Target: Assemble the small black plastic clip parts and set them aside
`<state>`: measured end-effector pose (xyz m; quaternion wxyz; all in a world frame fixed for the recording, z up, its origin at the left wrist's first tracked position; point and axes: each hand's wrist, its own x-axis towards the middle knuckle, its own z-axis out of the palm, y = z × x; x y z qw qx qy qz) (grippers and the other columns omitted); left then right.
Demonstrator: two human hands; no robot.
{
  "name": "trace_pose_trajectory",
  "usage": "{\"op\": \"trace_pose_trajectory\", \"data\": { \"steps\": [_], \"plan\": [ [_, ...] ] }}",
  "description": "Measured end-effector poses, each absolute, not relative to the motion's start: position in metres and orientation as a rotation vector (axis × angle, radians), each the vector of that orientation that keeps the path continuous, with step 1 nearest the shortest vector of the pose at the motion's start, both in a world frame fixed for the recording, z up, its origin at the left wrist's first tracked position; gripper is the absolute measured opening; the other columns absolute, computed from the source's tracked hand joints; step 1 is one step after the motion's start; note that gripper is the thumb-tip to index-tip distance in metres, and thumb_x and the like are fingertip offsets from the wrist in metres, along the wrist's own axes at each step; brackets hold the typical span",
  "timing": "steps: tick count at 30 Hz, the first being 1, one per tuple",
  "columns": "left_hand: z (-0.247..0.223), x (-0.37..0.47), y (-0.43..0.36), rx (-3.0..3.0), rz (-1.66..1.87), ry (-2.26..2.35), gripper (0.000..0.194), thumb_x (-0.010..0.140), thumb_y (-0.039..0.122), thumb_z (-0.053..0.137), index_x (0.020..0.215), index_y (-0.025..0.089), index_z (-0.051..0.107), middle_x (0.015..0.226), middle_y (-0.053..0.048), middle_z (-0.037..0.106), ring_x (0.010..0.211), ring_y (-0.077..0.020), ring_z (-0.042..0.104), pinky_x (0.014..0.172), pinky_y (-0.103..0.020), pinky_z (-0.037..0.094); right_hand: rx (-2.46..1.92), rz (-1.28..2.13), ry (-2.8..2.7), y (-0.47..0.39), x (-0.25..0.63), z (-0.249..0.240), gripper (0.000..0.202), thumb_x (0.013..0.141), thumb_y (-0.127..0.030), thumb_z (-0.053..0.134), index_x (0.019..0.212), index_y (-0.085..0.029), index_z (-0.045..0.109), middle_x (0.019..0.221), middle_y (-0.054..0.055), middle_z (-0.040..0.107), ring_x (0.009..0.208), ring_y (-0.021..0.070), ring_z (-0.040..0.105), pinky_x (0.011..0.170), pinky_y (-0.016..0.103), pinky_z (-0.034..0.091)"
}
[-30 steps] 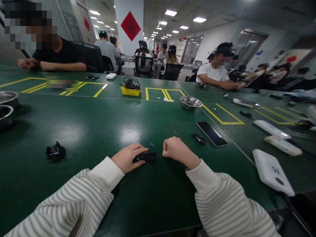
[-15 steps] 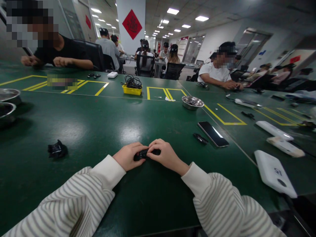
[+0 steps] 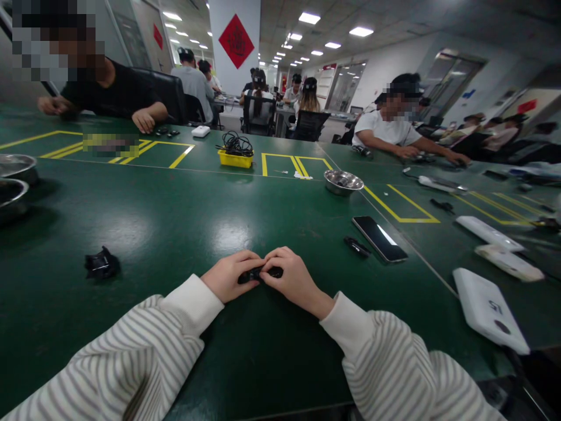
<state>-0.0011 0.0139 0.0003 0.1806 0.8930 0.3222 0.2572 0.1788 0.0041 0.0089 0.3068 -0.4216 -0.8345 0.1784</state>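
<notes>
Near the middle of the green table (image 3: 175,222), a small black part (image 3: 251,274) is between my two hands. My left hand (image 3: 231,275) is closed round its left side, thumb below and fingers above. My right hand (image 3: 291,275) pinches it from the right with thumb and forefinger, and the two hands touch at the fingertips. The part's details are mostly hidden by my fingers. A black plastic piece (image 3: 101,264) lies alone to the left. On the right, a slim black item (image 3: 357,247) lies beside a phone (image 3: 379,238).
A steel bowl (image 3: 343,182) and a yellow box (image 3: 235,158) with black cables stand farther back. More bowls (image 3: 16,168) are at the left edge. White power banks (image 3: 489,310) lie at the right. People sit across the table at the far left and right.
My hands stay nearly in place around the black part. Across the table, the left person's hand has lowered to the table, and the right person's hand has reached outward to the right.
</notes>
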Motion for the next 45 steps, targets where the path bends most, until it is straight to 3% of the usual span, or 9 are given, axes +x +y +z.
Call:
{"op": "trace_pose_trajectory", "data": {
  "steps": [16, 21, 26, 34, 41, 45],
  "plan": [
    [-0.003, -0.006, 0.018, 2.673, 0.713, 0.840, 0.027, 0.077, 0.022, 0.052, 0.103, 0.019, 0.058, 0.102, -0.009, 0.059, 0.091, -0.0189, 0.056, 0.078, -0.032, 0.048, -1.209, 0.437, -2.085, 0.014, 0.191, 0.015, 0.007, 0.070, -0.017, 0.055, 0.066, -0.018, 0.061, 0.088, 0.004, 0.060, 0.080, 0.0142, 0.053, 0.070, 0.027, 0.041],
    [-0.004, -0.003, 0.015, 2.696, 0.707, 0.809, 0.027, 0.077, 0.020, 0.051, 0.104, 0.017, 0.057, 0.103, -0.010, 0.057, 0.089, -0.0186, 0.056, 0.075, -0.032, 0.048, -1.388, 0.389, -2.036, 0.028, 0.198, 0.006, 0.011, 0.072, -0.026, 0.056, 0.076, -0.019, 0.064, 0.080, 0.003, 0.060, 0.067, 0.0119, 0.052, 0.063, 0.025, 0.040],
    [-0.003, 0.001, 0.012, 2.689, 0.701, 0.785, 0.027, 0.077, 0.020, 0.050, 0.103, 0.018, 0.057, 0.104, -0.010, 0.056, 0.088, -0.0178, 0.055, 0.075, -0.032, 0.049, -1.537, 0.294, -2.114, 0.032, 0.195, 0.007, 0.013, 0.072, -0.028, 0.057, 0.070, -0.021, 0.067, 0.075, 0.003, 0.062, 0.067, 0.0134, 0.055, 0.062, 0.026, 0.040],
    [-0.003, 0.001, 0.013, 2.712, 0.719, 0.753, 0.027, 0.078, 0.019, 0.049, 0.103, 0.015, 0.057, 0.103, -0.011, 0.057, 0.090, -0.0191, 0.055, 0.074, -0.032, 0.049, -1.797, 0.464, -2.321, 0.029, 0.213, 0.033, 0.008, 0.058, -0.010, 0.059, 0.053, -0.016, 0.061, 0.051, 0.001, 0.060, 0.048, 0.0128, 0.054, 0.048, 0.022, 0.038],
    [-0.005, -0.001, 0.013, 2.716, 0.707, 0.807, 0.028, 0.078, 0.018, 0.049, 0.105, 0.016, 0.056, 0.104, -0.011, 0.056, 0.091, -0.0189, 0.054, 0.076, -0.032, 0.048, -1.341, 0.625, -2.140, 0.017, 0.206, 0.032, 0.008, 0.069, -0.018, 0.053, 0.068, -0.015, 0.060, 0.061, 0.000, 0.061, 0.055, 0.0089, 0.055, 0.053, 0.019, 0.042],
    [-0.003, -0.001, 0.013, 2.704, 0.715, 0.855, 0.029, 0.077, 0.018, 0.050, 0.105, 0.017, 0.056, 0.103, -0.010, 0.057, 0.092, -0.0200, 0.054, 0.077, -0.033, 0.048, -1.167, 0.687, -2.155, 0.012, 0.195, 0.023, 0.010, 0.071, -0.021, 0.054, 0.071, -0.017, 0.064, 0.084, 0.003, 0.064, 0.070, 0.0103, 0.057, 0.057, 0.020, 0.043]
  ]
}}
